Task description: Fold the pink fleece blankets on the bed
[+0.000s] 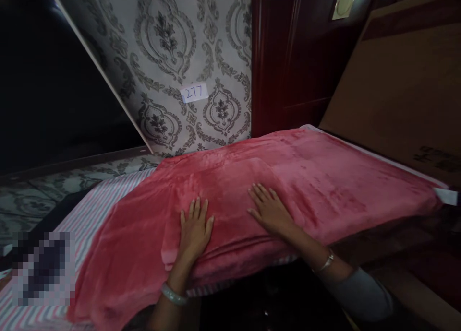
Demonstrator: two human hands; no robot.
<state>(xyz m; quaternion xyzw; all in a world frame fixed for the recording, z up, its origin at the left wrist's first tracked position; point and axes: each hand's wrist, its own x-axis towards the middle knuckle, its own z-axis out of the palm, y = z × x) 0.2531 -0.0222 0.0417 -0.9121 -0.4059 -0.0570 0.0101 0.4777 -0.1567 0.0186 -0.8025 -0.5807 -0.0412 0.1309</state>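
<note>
The fingers [197,209] of the left hand [194,230] are spread and extended, with the palm laid flat at the centre of the frame. The right hand [271,215] is placed just right of centre; its fingers are likewise extended and slightly parted, and nothing is pinched by either hand. Beneath both palms, a folded plush panel [230,201] is located, roughly rectangular, its layered edge exposed at lower centre. It is formed of soft, short-pile fabric in coral pink, marked by darker brushed patches. The panel is laid on a wider plush blanket [353,172] of matching pile, by which the middle and right of the frame are spanned. At left, a smooth, striped sheet [108,196] is exposed. The background is occupied by damask-patterned wallpaper [165,33] and, at upper right, a brown cardboard box [403,91].
</note>
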